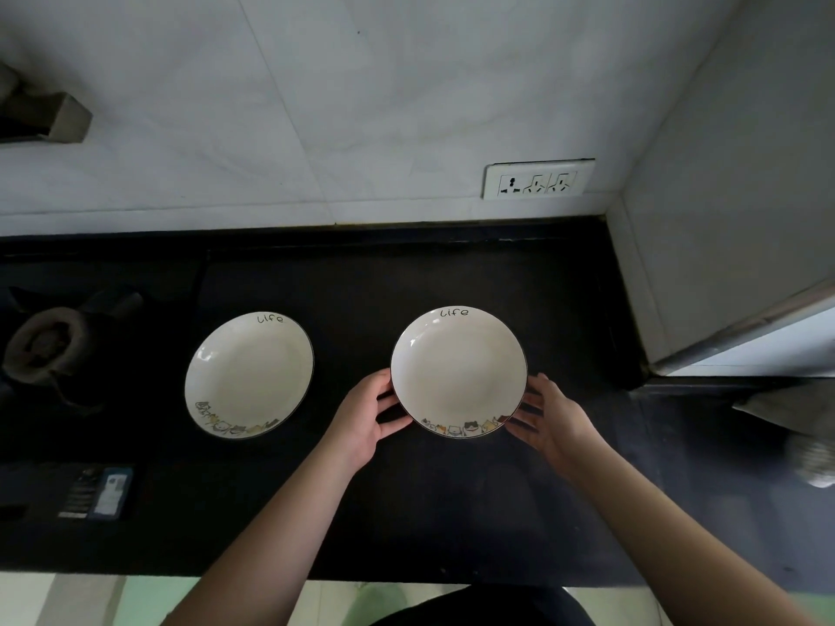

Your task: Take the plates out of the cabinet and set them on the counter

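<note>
Two white plates with the word "Life" and a row of cartoon cats on the rim are on the black counter (452, 273). The left plate (249, 375) lies flat by itself. The right plate (458, 371) is between my two hands. My left hand (366, 420) touches its lower left edge with fairly straight fingers reaching under the rim. My right hand (549, 417) is at its lower right edge, fingers straight under the rim. Whether this plate rests on the counter or hovers just above it, I cannot tell.
A gas burner (45, 345) sits at the far left of the counter. A dark box (101, 492) lies near the front left edge. A wall socket (537, 179) is on the tiled back wall. A white wall corner (723, 219) juts out at right, with a cloth (795, 413) beyond.
</note>
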